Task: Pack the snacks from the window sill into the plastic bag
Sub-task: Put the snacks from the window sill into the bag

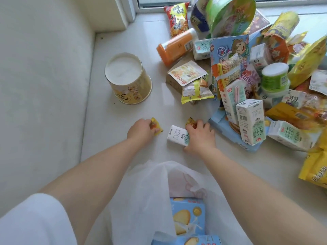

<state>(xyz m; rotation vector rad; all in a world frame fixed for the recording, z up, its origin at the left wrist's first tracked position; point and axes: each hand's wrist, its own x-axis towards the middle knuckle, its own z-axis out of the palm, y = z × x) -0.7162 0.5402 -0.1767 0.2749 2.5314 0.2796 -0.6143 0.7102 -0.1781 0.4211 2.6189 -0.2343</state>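
Yellow cup: it stood upside down on the window sill, white base up, well left of the pile.
My left hand: my fingers curled round a small yellow snack packet on the sill.
Plastic bag: white and translucent, it sat open between my forearms with blue biscuit boxes inside.
My right hand: I gripped a white milk carton lying flat, and my fingertips pinched a second yellow packet.
Snack pile: cartons, bags and noodle bowls lay heaped to the right.

White plastic bag gapes open, blue boxes inside — snacks piled on the sill, cartons, packets, cups
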